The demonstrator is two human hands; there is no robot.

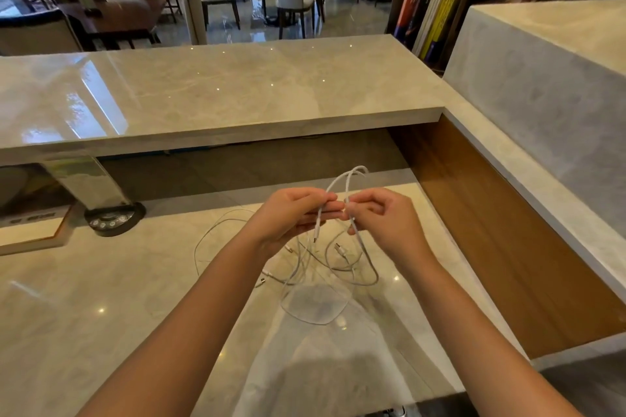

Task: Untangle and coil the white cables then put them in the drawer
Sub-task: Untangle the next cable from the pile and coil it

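Left hand (291,217) and right hand (379,220) fingers pinch the white cables (342,257) tangled over the marble desk (101,281)

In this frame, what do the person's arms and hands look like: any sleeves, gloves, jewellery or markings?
Both forearms are bare as far as the picture shows, with no sleeves in view. The left hand and right hand wear no gloves, and no rings, watch, bracelet or markings show on the visible sides of the hands and wrists.

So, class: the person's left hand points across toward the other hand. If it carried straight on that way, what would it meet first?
Most likely the right hand: the left hand points rightward, fingertips almost touching it, with only the pinched white cable loop between. Depth is unclear.
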